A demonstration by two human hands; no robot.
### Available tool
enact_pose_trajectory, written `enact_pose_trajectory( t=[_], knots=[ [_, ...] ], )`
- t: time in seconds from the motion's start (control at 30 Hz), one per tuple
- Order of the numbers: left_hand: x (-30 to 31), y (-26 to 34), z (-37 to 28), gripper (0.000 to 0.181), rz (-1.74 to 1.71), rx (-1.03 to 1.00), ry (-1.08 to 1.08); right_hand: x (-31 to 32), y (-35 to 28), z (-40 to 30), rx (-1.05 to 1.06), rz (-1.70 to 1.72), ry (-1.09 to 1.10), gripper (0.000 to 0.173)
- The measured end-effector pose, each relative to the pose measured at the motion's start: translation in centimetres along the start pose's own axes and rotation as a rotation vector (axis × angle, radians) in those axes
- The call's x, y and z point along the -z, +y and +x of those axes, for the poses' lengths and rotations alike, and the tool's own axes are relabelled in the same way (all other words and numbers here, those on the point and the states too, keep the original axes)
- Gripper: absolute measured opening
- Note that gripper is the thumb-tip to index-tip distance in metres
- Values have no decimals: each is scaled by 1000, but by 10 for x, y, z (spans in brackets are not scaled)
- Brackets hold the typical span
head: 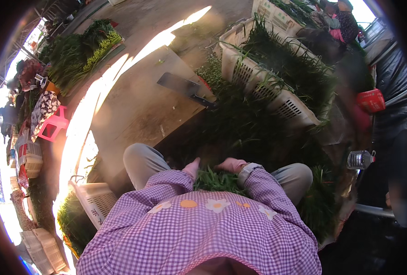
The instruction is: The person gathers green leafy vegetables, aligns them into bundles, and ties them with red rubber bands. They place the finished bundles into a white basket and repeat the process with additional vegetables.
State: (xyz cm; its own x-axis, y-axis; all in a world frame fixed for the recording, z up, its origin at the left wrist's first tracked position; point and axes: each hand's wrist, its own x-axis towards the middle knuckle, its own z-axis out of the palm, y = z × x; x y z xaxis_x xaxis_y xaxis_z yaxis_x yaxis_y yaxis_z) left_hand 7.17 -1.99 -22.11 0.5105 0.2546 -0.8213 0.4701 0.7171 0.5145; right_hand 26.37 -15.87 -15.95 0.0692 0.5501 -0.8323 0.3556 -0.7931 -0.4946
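Observation:
Both hands are low between my knees, by a bunch of long green leaves [219,179] at my lap. My left hand [191,168] is at the left side of this bunch, its fingers partly hidden. My right hand [231,165], in what looks like a pink glove, lies at the bunch's upper right edge; its grip is unclear. Dark shade covers more cut greens [244,120] beyond the hands. A cleaver with a broad dark blade [177,84] rests on a worn board [138,103] ahead to the left, its handle pointing right.
White plastic crates [239,65] of long greens stand ahead right. A plastic bottle [358,160] and a red container [371,100] are at the right. At the left are a pink stool [54,124], a white crate [98,199] and heaped greens [67,55]. People [346,24] sit at the far right.

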Motion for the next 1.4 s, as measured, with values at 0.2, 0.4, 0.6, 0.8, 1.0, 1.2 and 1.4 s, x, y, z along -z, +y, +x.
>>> enact_pose_trajectory(
  t=[0.2, 0.4, 0.6, 0.8, 1.0, 1.2, 1.4],
  knots=[
    [-58, 28, -57, 63, -736, 192, -871, 58, -22, -95, 13, 174, 186, 48],
    [-128, 92, -123, 61, -505, 144, -1004, 40, -60, -219, 243, -113, 884, 64],
    [-165, 180, -116, 61, -240, -629, -831, 40, -78, -320, 529, -138, 1450, 75],
    [-155, 200, -151, 76, -179, -950, -677, 98, -98, -360, 1088, 653, 1344, 83],
    [-152, 176, -197, 97, 102, -1068, -715, 102, -141, -301, 1365, 798, 655, 87],
    [-97, 234, -248, 127, 1002, -1579, -295, 75, -127, -301, 1412, 801, 623, 86],
    [-169, 227, -224, 108, 520, -1450, -653, 67, -147, -287, 1381, 544, 1025, 112]
  ],
)
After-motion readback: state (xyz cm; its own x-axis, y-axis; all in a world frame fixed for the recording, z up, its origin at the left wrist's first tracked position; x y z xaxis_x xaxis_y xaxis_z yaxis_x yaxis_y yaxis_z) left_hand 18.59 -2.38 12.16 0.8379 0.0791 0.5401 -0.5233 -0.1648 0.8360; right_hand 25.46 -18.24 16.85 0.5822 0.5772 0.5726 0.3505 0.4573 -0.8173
